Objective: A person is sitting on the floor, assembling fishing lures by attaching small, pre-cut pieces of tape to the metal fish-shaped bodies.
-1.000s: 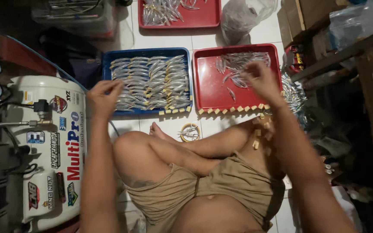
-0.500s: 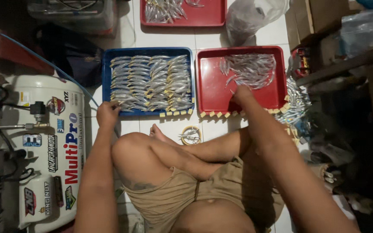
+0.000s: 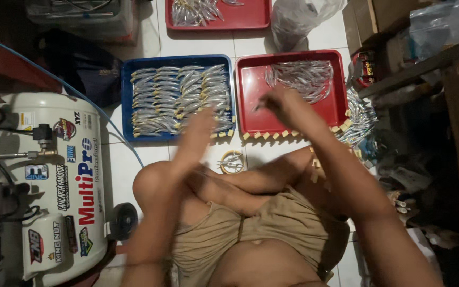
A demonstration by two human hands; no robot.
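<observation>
I sit on a tiled floor facing two trays. The blue tray (image 3: 127, 95) holds rows of small silver fish (image 3: 176, 95). The red tray (image 3: 293, 53) holds a loose pile of the same fish (image 3: 301, 77). My left hand (image 3: 200, 127) is blurred over the blue tray's near right corner, and its grip is unclear. My right hand (image 3: 280, 103) hovers over the near left part of the red tray, with its fingers pinched on what looks like one small fish.
Small yellowish blocks (image 3: 272, 135) line the trays' near edges. A ring-shaped object (image 3: 232, 162) lies on the floor by my knee. A white air compressor (image 3: 54, 186) stands at left. Beyond are another red tray (image 3: 256, 21) and a plastic bag (image 3: 298, 18). More fish (image 3: 359, 119) are heaped at right.
My left hand has left the blue tray's near left edge and swung right to its near right corner. My right hand moved from the red tray's front edge up over the tray.
</observation>
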